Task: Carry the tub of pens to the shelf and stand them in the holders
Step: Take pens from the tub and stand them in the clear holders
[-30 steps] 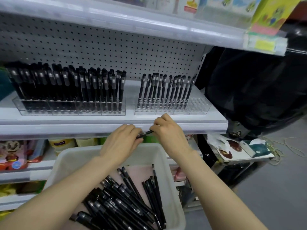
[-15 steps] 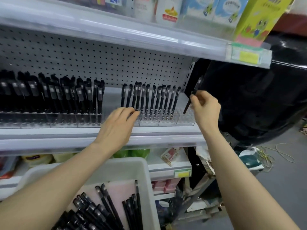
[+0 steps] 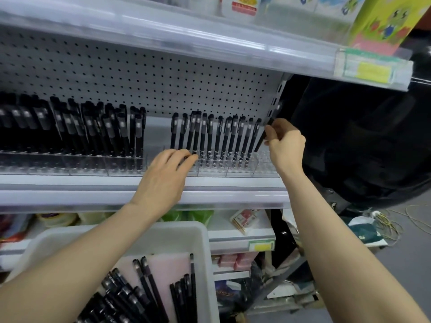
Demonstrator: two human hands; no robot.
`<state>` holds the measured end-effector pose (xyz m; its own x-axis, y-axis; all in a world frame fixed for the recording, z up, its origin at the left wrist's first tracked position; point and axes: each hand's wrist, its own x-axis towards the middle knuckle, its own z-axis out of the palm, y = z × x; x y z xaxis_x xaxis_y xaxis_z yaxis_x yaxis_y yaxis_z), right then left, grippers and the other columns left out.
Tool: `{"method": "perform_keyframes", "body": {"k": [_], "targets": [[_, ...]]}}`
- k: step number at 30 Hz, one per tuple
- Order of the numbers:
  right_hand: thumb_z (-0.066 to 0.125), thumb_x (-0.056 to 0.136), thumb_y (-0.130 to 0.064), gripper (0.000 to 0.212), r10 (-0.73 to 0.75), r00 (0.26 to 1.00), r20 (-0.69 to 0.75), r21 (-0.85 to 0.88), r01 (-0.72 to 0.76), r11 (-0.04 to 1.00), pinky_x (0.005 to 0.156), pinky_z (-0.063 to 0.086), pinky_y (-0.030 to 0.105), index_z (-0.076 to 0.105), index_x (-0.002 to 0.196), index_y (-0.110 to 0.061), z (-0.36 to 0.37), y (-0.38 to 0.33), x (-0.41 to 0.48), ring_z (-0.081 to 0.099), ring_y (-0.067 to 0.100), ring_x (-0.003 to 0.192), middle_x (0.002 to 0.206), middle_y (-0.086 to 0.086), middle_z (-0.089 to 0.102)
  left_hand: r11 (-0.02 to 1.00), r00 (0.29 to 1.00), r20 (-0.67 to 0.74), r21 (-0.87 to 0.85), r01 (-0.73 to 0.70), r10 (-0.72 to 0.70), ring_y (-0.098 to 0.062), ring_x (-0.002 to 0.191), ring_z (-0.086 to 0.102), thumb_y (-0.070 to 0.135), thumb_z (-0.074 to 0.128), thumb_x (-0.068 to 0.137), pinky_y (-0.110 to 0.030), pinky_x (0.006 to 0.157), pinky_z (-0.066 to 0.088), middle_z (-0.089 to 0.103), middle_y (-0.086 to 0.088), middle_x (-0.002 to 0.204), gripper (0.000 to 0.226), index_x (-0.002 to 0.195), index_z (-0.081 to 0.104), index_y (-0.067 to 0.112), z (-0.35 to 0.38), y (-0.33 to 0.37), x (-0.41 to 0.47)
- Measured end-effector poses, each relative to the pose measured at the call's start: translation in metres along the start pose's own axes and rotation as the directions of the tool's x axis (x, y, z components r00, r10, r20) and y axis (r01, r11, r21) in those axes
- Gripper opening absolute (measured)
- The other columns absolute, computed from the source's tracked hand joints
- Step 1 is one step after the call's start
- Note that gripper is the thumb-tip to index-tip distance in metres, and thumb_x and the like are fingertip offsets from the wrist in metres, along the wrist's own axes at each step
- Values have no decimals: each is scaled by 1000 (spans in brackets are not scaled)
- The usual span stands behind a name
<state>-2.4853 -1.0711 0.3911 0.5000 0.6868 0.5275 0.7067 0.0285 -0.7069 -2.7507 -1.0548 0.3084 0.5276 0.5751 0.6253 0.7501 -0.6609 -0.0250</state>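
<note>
The right hand (image 3: 285,145), at centre right of the frame, pinches a slim black pen (image 3: 260,142) between thumb and curled fingers. The pen leans with its top toward the upper right. Its lower tip is at the empty right end of a clear plastic holder (image 3: 265,170), but I cannot tell whether the tip sits in a hole. Just left of it, a row of upright black pens (image 3: 217,136) fills the rest of that holder.

The left hand (image 3: 165,178), in mid-frame, lies palm down with its fingers loosely extended. The fingertips reach the holder's left part at the feet of the pens, and the hand grips nothing.

Further left, a second clear holder (image 3: 70,164) is packed with more black pens (image 3: 77,127). Both holders stand on a white metal shelf (image 3: 233,197) backed by grey pegboard (image 3: 163,73).

At lower centre, beneath the forearms, a white plastic tub (image 3: 203,252) holds loose black pens (image 3: 140,297) lying on a pink liner (image 3: 170,266).
</note>
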Motion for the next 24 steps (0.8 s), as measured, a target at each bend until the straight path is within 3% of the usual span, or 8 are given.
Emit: {"method": "perform_keyframes", "body": {"k": [4, 8, 12, 17, 21, 24], "targets": [[60, 96, -21, 18, 27, 997, 72, -55, -23, 998, 78, 54, 39, 67, 105, -7, 4, 10, -3, 67, 26, 81, 89, 9, 71, 1000, 1000, -4, -6, 9, -9, -33, 114, 48, -6, 68, 75, -48, 99, 44, 56, -14, 127, 58, 132, 56, 4, 1, 1, -1], [62, 95, -17, 21, 63, 985, 159, -103, -47, 994, 72, 40, 22, 69, 107, -1, 9, 21, -13, 57, 17, 77, 88, 4, 66, 1000, 1000, 10, 0, 20, -20, -33, 116, 46, -5, 66, 77, -49, 100, 44, 55, -14, 129, 59, 134, 54, 5, 1, 1, -1], [64, 94, -18, 24, 112, 980, 163, -129, -92, 987, 84, 47, 28, 69, 111, -2, 10, 16, -12, 62, 23, 90, 109, 13, 69, 1000, 1000, 26, 5, 13, -13, -31, 118, 45, -4, 68, 78, -47, 101, 44, 55, -13, 130, 61, 136, 53, 5, -2, 1, -1], [60, 96, -13, 31, 128, 982, 137, -226, -94, 969, 84, 43, 27, 63, 125, -2, 6, 5, -23, 59, 25, 96, 121, 16, 63, 1000, 999, 28, -7, -18, 19, -32, 125, 46, -1, 69, 81, -44, 105, 41, 54, -14, 134, 62, 139, 49, 3, -12, 3, -8], [58, 96, -12, 34, 51, 998, 23, -242, -44, 969, 88, 47, 36, 59, 129, -7, 6, -6, -49, 57, 24, 97, 114, 12, 59, 999, 999, 41, -38, -13, 14, -29, 129, 42, 3, 65, 85, -41, 108, 39, 51, -12, 137, 59, 141, 47, 6, -24, 0, -36], [60, 95, -14, 33, 1, 1000, -2, -189, -2, 982, 86, 49, 34, 60, 127, -10, 14, -17, -84, 59, 21, 94, 105, 6, 62, 996, 999, 43, -84, 10, -6, -28, 120, 47, 3, 67, 85, -40, 93, 49, 55, -12, 131, 51, 134, 54, 7, -35, -4, -65]]}}
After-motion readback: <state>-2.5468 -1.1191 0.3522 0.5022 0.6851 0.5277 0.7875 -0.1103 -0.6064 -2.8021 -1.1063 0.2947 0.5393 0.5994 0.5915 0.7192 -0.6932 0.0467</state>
